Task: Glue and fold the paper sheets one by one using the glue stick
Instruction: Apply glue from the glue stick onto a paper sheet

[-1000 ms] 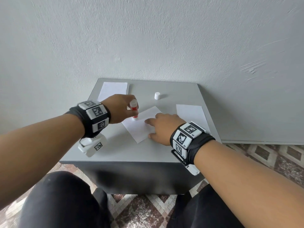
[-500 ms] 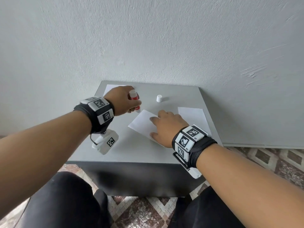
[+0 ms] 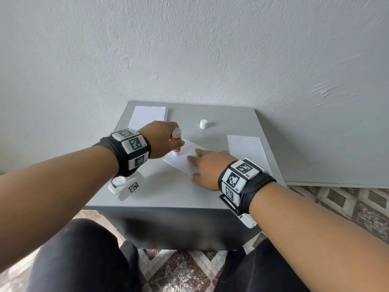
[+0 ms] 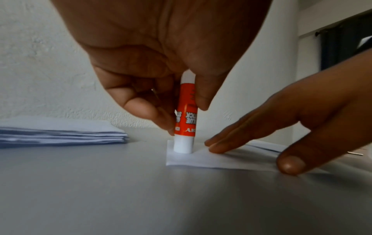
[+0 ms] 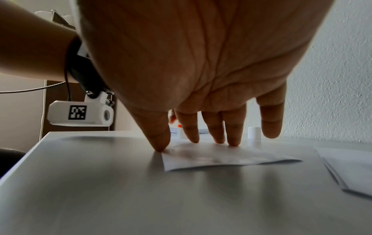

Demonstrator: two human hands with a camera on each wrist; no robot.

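My left hand [image 4: 161, 52] pinches the glue stick [image 4: 185, 117] upright, tip down on the paper sheet's [image 4: 211, 159] corner; beside that grip, my right hand [image 3: 207, 165] lies spread, pinning it to the bench [image 3: 168, 192].

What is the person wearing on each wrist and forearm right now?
Both forearms are bare, no sleeves. The left hand and right hand each have a black fabric wrist strap carrying white blocks printed with black square markers; a white camera housing with a similar marker hangs below each wrist.
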